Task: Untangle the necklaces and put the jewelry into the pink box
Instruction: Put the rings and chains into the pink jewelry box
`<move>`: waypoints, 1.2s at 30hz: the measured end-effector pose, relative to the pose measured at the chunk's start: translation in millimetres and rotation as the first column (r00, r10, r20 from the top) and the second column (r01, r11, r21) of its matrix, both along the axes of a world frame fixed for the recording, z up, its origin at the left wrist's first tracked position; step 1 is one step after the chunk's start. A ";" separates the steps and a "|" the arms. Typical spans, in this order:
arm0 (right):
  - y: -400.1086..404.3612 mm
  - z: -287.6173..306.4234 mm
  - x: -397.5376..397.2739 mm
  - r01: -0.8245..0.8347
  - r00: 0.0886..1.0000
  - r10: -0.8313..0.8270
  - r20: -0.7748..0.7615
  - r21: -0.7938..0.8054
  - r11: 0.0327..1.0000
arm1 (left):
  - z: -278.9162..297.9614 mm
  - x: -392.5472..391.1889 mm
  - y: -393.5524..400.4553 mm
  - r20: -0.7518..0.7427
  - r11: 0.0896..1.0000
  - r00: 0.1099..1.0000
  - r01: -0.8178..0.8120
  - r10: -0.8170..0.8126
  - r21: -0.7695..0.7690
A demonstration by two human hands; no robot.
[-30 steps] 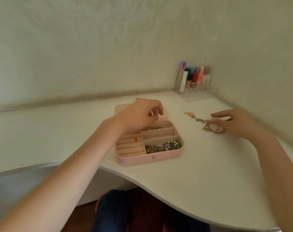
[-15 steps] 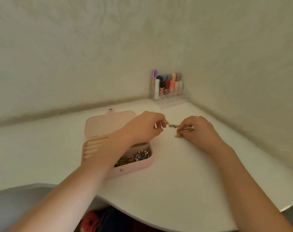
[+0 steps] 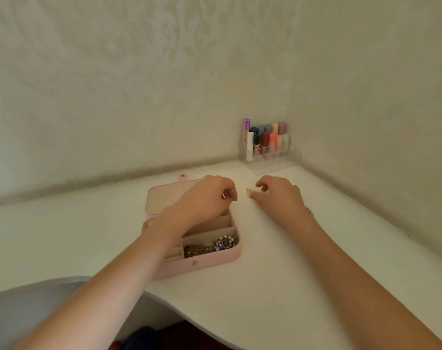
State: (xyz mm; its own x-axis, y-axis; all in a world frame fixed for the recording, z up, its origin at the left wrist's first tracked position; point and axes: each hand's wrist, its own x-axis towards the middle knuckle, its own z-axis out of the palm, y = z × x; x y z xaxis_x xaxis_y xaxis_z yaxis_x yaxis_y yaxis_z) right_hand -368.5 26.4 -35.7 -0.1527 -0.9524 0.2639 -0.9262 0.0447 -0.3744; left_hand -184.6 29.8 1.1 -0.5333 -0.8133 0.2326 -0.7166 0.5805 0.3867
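Note:
The pink box (image 3: 215, 261) lies open on the white desk, its lid (image 3: 162, 198) flat behind it. A heap of tangled silver and gold jewelry (image 3: 212, 245) fills its front compartment. My left hand (image 3: 204, 200) hovers over the box's back right part, fingers curled with thumb and forefinger together; whether they hold anything is hidden. My right hand (image 3: 278, 198) rests on the desk just right of the box and pinches a small gold necklace piece (image 3: 249, 192) at its fingertips. The rest of that piece is hidden under the hand.
A clear organiser (image 3: 268, 152) with coloured tubes stands in the desk's back corner, against the walls. The white desk (image 3: 278, 286) has a curved front edge near my body. My left forearm crosses over the box's left compartments.
The view has shifted slightly. My hands have drawn a little apart; the beaded chain stretched between them before is no longer seen, only a gold bit at my right fingertips.

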 end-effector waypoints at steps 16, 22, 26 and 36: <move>6.6 31.8 26.6 -0.236 0.630 0.315 0.710 -0.212 0.949 | -4.4 21.4 2.3 -0.533 0.985 0.828 -0.140 0.172 0.101; 9.0 40.5 50.4 -0.346 0.366 0.328 0.871 -0.200 0.917 | 1.6 12.7 -6.1 -0.613 0.959 0.752 -0.091 0.244 0.270; 13.0 37.6 56.5 -0.345 0.350 0.337 0.874 -0.214 0.914 | 2.1 18.6 -7.5 -0.648 0.930 0.703 -0.056 0.295 0.363; 24.7 44.1 54.2 -0.344 0.078 0.213 0.974 -0.174 0.923 | 9.0 30.9 8.1 -0.731 0.893 0.600 0.059 0.326 0.446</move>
